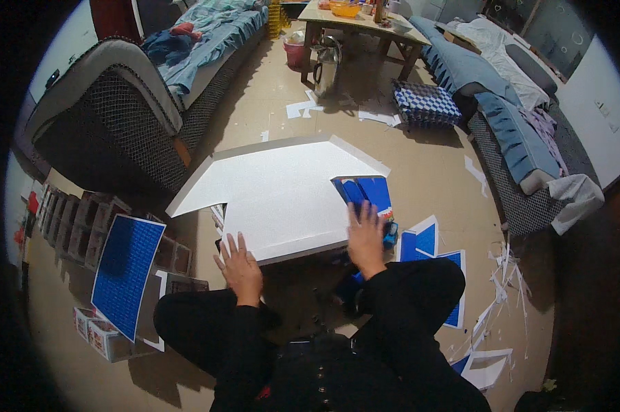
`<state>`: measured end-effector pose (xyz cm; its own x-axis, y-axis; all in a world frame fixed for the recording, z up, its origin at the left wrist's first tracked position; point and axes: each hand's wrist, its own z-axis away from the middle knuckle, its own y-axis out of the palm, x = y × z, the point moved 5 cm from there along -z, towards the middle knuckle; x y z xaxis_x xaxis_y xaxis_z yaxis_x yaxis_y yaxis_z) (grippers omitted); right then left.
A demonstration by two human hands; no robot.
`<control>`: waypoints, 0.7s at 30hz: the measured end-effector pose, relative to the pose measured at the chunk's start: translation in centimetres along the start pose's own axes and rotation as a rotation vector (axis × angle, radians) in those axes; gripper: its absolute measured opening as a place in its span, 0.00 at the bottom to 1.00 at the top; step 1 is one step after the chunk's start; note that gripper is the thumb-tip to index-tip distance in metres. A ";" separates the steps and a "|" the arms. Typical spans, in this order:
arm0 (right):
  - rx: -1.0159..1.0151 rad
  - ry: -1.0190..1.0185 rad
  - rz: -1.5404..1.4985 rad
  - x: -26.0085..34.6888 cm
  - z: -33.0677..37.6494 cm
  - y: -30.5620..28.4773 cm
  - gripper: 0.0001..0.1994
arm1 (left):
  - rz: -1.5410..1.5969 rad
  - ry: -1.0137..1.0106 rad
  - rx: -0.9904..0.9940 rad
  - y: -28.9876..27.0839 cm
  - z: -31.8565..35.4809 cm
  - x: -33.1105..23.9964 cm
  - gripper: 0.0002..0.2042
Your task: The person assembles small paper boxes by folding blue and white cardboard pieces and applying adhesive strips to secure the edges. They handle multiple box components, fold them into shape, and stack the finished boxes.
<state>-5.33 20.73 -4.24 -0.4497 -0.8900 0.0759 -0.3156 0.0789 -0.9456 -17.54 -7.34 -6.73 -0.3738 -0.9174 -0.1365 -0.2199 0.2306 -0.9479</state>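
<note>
In front of my knees lies a large white foam-like board [282, 192], cut to an angular outline with a notch on each side and a narrow band along its edges. My left hand [241, 273] rests with spread fingers at its near left corner. At the near right edge, my right hand [367, 239] is also open, fingers stretched forward. Neither hand is wrapped round anything. Blue printed pieces [373, 189] show under the board's right notch. What supports the board is mostly hidden beneath it.
A blue patterned panel [128, 275] leans beside grey box-like models [76, 223] on the left. White paper strips [503, 281] and blue-and-white cutouts [419, 240] lie on the right. Beyond are a table [365, 24], a metal flask [327, 69], a checkered stool [426, 103] and sofas [522, 137].
</note>
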 end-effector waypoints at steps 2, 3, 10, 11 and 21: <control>-0.012 0.070 -0.039 -2.0 0.3 -1.2 0.34 | 0.022 0.016 -0.017 0.8 0.1 0.9 0.26; -0.063 0.092 -0.184 -2.0 0.4 -2.6 0.35 | 0.030 0.018 -0.028 1.2 0.1 1.2 0.26; 0.151 -0.496 -0.366 5.2 1.0 -4.6 0.24 | 0.559 -0.023 -0.167 0.1 0.3 3.2 0.18; 0.161 -0.514 -0.310 4.9 0.6 -3.5 0.20 | 0.692 -0.065 -0.157 -0.7 0.0 3.4 0.17; -0.232 -0.761 -0.388 6.1 1.5 -12.4 0.04 | 1.558 -0.506 -0.673 -3.6 1.8 10.2 0.17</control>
<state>-2.87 13.68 7.44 0.3757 -0.9242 0.0686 -0.5295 -0.2748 -0.8026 -18.94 -18.12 -5.18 -0.3178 0.2919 -0.9021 -0.3110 0.8667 0.3900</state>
